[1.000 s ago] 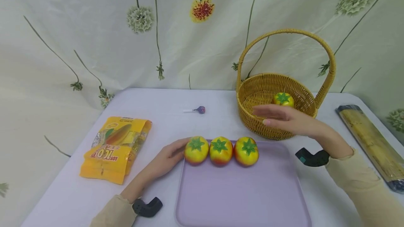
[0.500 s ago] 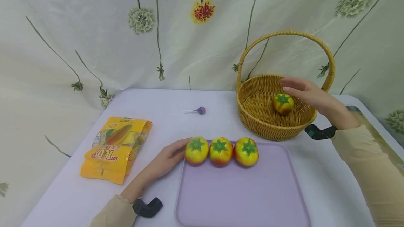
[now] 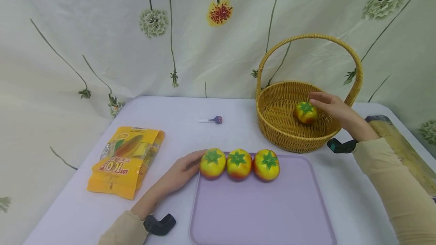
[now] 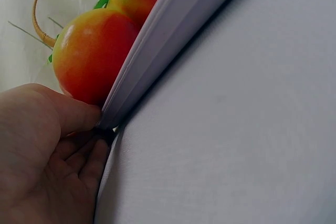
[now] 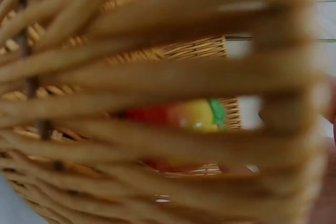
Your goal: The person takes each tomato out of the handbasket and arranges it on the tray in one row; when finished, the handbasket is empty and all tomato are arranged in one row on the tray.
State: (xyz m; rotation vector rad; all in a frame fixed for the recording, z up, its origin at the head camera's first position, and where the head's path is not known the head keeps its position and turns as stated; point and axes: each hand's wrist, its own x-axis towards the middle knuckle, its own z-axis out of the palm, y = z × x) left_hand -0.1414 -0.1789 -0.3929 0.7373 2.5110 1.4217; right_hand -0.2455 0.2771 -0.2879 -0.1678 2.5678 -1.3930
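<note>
In the head view my left hand (image 3: pixel 184 169) is at the far left corner of the lilac tray (image 3: pixel 265 211). The left wrist view shows its thumb on the tray rim (image 4: pixel 137 61) and its fingers curled beneath, pinching the corner. A row of red-yellow tomatoes with green leaf tops stands along the tray's far edge: one beside the left hand (image 3: pixel 212 163), one in the middle (image 3: pixel 239 165) and one at right (image 3: pixel 267 165). My right hand (image 3: pixel 335 110) reaches over the rim of the wicker basket (image 3: pixel 284 133), loosely bent fingers right at another tomato (image 3: pixel 304 114) inside.
A yellow mango snack bag (image 3: pixel 127 162) lies left of the tray. Behind it is a lollipop (image 3: pixel 216 120). The basket's tall handle (image 3: pixel 310 36) arches above the right hand. A long clear-wrapped package (image 3: pixel 402 146) lies at the far right, partly hidden by the right sleeve.
My right hand has moved from in front of the basket, back and right, then down to the tomato inside. The left hand, tray and other tomatoes stay put.
</note>
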